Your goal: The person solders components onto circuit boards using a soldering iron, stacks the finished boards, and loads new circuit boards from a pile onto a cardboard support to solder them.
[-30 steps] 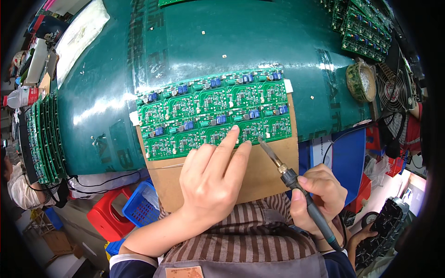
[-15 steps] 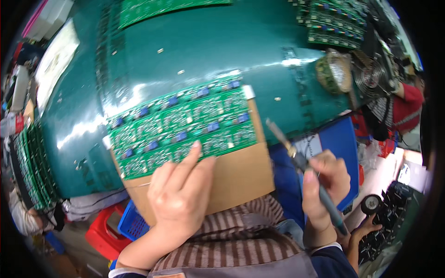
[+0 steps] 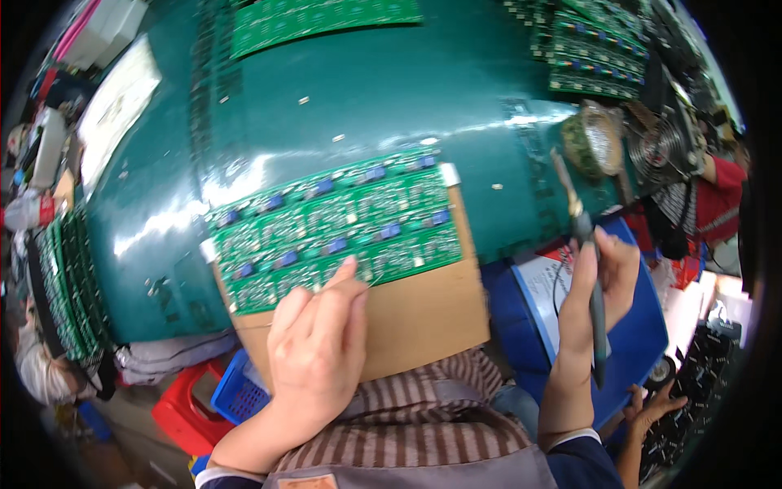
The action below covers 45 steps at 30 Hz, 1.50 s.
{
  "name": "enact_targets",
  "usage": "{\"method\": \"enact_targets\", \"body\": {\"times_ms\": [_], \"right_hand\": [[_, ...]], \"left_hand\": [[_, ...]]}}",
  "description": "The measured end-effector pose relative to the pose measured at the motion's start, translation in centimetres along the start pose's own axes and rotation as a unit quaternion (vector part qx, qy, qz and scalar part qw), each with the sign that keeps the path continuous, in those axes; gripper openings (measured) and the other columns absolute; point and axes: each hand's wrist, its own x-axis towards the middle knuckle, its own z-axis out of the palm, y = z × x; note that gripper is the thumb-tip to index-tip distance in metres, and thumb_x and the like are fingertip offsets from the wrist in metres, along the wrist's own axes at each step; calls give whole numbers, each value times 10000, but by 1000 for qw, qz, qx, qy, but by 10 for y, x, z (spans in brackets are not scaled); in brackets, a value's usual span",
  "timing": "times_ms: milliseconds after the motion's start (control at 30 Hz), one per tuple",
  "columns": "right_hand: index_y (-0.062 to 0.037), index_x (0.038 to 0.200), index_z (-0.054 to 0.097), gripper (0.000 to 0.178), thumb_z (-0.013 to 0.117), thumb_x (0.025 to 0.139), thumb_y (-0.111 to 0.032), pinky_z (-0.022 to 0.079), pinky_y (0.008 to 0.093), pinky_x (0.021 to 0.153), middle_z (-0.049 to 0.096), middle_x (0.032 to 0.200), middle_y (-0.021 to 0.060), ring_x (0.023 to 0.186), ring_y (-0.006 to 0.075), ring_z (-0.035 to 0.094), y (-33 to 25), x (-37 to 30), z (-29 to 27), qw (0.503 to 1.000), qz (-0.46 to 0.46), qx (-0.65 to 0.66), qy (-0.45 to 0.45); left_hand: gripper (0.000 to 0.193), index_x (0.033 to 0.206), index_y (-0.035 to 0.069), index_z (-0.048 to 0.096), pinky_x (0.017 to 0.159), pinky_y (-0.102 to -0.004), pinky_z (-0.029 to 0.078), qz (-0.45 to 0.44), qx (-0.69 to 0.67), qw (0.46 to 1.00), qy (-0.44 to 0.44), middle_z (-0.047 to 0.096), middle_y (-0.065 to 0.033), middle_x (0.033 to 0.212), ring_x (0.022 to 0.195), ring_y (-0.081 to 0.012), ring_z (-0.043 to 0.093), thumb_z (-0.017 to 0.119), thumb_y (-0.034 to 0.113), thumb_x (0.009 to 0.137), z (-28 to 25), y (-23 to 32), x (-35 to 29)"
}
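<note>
A green circuit board panel (image 3: 391, 257) with rows of blue parts lies on a brown cardboard sheet (image 3: 423, 310) in front of me. My left hand (image 3: 318, 346) rests over the panel's near edge, index finger stretched onto the board. A thin solder wire (image 3: 375, 281) pokes out beside its fingers, pinched there. To the right of the board, my right hand (image 3: 617, 273) grips a soldering iron (image 3: 599, 326) by its dark handle. The iron's tip points away from me, up and clear of the panel, close to a roundish wrapped lump (image 3: 593, 140) on the table.
More panels lie at the far edge (image 3: 326, 24), far right (image 3: 599, 61) and left (image 3: 69, 285). A metal coil stand (image 3: 658, 145) stands at the right. Below are a blue bin (image 3: 521, 359), a red stool (image 3: 183, 407) and a blue basket (image 3: 240, 389). Another person's hand (image 3: 660, 405) is at lower right.
My right hand has lifted the soldering iron away from me and to the right, tip now near the wrapped lump. My left hand stays at the board's near edge. The whole view has shifted slightly.
</note>
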Motion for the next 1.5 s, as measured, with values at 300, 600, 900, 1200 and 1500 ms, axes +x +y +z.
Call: {"method": "enact_targets", "body": {"times_ms": [300,600,900,1200,1500], "right_hand": [[16,896,589,203,692,724,-20,484,319,523,604,660,108,520,229,581,-62,-39,30,955,-77,135,-252],[17,888,603,234,702,676,1,488,315,517,603,665,98,524,241,585,-65,-46,45,948,-99,135,-270],[17,894,612,241,703,671,-7,486,314,512,597,653,91,524,235,585,-68,-45,47,942,-126,114,-290],[5,875,604,204,699,696,-20,475,303,503,607,648,86,515,217,586,-73,-47,45,947,-112,123,-274],[36,875,622,210,711,689,3,506,299,507,610,647,84,513,198,590,-87,-54,70,934,-132,147,-299]], "left_hand": [[166,902,20,638,576,-314,469,-13,3,1000,-10,706,-95,922,598,-200,553,700,-16,752,-15,-15,-11],[174,823,43,644,496,-257,453,-39,-72,997,-1,725,-103,950,491,-131,493,720,-52,698,-17,-25,-12],[240,898,52,707,611,-283,530,-18,-34,999,-9,720,-100,952,681,-191,663,745,-31,676,-15,-25,-13],[174,888,49,682,599,-336,463,-6,25,1000,8,697,-85,1005,636,-231,531,728,-18,734,-28,-27,-15],[193,919,17,656,607,-314,469,-49,14,999,19,705,-109,936,617,-218,550,704,-44,742,-37,-43,-31]]}}
